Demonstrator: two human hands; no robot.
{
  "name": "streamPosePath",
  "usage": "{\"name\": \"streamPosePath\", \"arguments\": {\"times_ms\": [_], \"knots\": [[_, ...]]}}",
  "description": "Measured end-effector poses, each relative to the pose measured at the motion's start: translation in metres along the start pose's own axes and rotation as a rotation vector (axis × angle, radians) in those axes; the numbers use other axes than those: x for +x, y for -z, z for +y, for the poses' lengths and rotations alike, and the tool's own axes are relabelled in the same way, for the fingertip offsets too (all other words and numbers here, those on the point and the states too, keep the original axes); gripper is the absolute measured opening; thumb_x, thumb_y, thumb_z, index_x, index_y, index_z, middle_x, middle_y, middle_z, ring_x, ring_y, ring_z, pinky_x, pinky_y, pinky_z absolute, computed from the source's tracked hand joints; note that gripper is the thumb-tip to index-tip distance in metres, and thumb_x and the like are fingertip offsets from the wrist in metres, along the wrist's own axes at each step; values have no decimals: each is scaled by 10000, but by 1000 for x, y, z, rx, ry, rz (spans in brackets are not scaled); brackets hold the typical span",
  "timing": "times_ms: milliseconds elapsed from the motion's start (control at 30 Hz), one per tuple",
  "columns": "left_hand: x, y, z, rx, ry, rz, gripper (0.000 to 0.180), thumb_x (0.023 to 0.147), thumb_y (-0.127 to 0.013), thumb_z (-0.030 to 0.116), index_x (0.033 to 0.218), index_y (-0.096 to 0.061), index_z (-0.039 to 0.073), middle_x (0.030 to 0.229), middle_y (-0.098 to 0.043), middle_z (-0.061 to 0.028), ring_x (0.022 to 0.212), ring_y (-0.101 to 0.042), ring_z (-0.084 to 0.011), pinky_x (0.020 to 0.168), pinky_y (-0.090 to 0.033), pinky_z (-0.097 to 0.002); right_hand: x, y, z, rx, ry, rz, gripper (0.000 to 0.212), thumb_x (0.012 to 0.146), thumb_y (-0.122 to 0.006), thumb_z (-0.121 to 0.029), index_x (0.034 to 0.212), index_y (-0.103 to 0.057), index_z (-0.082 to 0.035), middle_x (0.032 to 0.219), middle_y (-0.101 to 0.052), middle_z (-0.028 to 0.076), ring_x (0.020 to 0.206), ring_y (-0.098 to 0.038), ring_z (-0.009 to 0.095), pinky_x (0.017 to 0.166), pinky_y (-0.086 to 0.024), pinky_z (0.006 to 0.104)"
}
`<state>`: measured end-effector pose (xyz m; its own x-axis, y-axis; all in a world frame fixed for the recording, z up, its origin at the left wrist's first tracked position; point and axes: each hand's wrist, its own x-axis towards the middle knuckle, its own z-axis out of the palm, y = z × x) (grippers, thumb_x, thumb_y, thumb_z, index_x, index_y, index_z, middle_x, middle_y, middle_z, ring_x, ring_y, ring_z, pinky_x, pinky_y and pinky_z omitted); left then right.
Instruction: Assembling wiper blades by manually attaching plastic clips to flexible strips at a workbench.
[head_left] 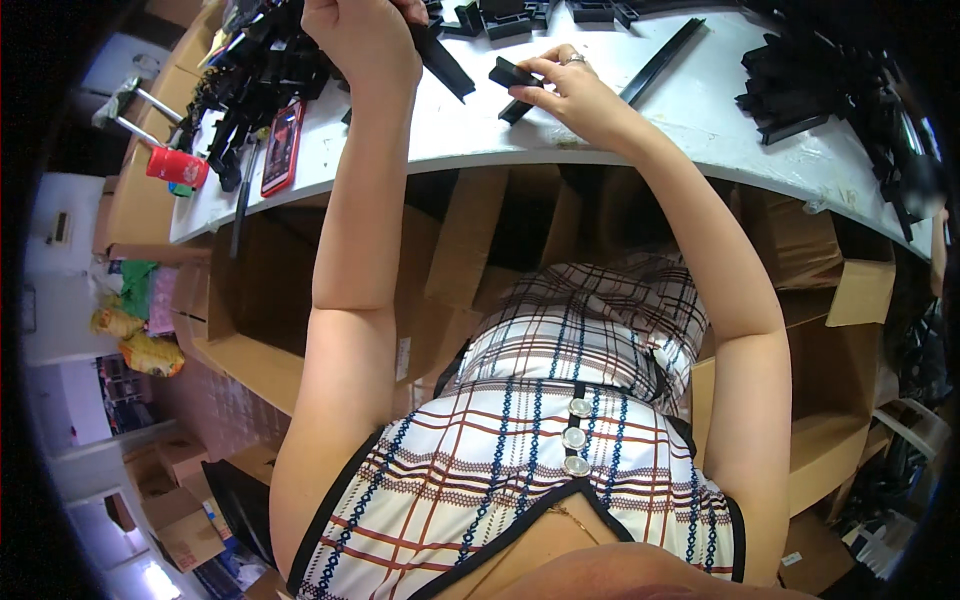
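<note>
1. Table (700, 112): white, curved by the lens, across the top of view.
2. Box (860, 295): cardboard, open, below table at right.
3. Left pile (265, 85): black parts, tangled, on table. Right pile (795, 85): similar, at far side.
4. Left hand (368, 35): cut by top edge, closed on bar; exact finger placement unclear. Right hand (575, 88): thumb and fingers pinched on block. Hands apart.
5. Phone (283, 148): red-edged, beside left pile.
6. Strip (665, 58): black, lying slanted, right of right hand.
7. Bar (442, 65): black, angled down-right from left hand.
8. Block (512, 73): black, short, at right fingertips.
</note>
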<state>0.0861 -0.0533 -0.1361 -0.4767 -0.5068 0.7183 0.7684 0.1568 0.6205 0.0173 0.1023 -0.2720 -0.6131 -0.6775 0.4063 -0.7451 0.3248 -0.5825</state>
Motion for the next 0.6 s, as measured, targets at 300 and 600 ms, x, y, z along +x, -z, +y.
{"name": "streamPosePath", "arguments": {"times_ms": [300,600], "knots": [[1,-40,40,-530,333,58,441,1025,-458,405,685,-407,128,497,-337,37,386,-310,-70,365,-247,-225,-16,14,16,-210,-14,-15,344,914,-642,-303,1196,-656,-105,1194,-598,104,1224,-449,277,1030,-416,418],[1,-46,-8,-97,-18,-117,433,1010,-477,435,704,-417,134,488,-353,41,376,-318,-62,357,-245,-222,-15,18,18,-297,53,28,366,856,-601,-78,1219,-644,-95,1111,-666,152,1164,-538,318,1004,-416,461]]}}
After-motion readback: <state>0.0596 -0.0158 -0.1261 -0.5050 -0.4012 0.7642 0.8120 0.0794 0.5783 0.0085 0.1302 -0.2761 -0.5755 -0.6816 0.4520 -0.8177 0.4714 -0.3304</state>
